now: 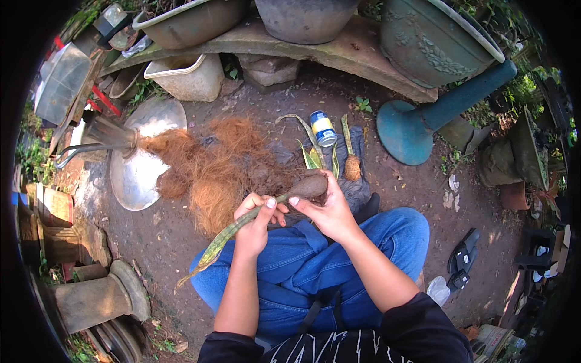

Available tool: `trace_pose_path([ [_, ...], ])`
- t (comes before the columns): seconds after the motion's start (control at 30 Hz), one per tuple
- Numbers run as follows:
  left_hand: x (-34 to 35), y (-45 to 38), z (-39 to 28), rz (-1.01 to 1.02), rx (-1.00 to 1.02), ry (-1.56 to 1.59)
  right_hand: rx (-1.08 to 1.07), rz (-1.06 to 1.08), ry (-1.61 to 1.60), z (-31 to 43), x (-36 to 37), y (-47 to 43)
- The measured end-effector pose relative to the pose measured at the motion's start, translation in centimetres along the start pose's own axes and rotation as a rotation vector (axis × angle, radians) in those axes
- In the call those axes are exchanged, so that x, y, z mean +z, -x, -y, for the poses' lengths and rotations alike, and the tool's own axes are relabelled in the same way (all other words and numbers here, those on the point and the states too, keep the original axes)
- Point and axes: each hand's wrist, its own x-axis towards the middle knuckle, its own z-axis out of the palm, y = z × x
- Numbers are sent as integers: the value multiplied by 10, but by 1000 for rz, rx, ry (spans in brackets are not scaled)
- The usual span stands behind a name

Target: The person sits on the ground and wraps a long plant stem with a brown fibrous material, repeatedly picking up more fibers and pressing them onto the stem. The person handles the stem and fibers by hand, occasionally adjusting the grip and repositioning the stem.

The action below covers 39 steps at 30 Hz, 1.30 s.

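Observation:
A long mottled green leaf [225,234], like a snake plant's, slants across my lap with a smooth ball of dark soil [309,186] around its base. My left hand [255,222] pinches the leaf just below the ball. The soil ball rests in my right hand [330,209], its fingers curled behind it and the thumb near the neck. Beyond my hands is a heap of loose brown coconut fibre [213,170]. More variegated leaves [313,154] lie beside a blue and yellow can [323,128]. To their right is another leaf cutting with a fibre-wrapped ball [352,168].
A shiny metal basin [136,186] lies left of the fibre. At the right is a blue-green pedestal [405,131]. Large planters [435,43] stand on a curved stone bench [358,59] ahead. Black sandals [463,256] lie on the soil to the right.

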Motion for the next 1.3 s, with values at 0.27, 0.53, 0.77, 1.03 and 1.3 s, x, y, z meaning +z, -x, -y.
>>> trace_pose_path([
  [0.27,4,1,0,17,3,-61,161,-157,-41,3,-5,-8],
  [0.53,4,1,0,-14,-40,-62,66,-99,20,-3,-5,-4],
  [0.77,8,3,4,-14,-35,-72,120,-121,21,-3,-5,-5],
  [1.03,8,1,4,-30,-25,-41,145,-117,-257,4,-8,-7],
  [1.3,8,1,5,-37,-36,-40,-105,-62,119,-3,1,-1],
])
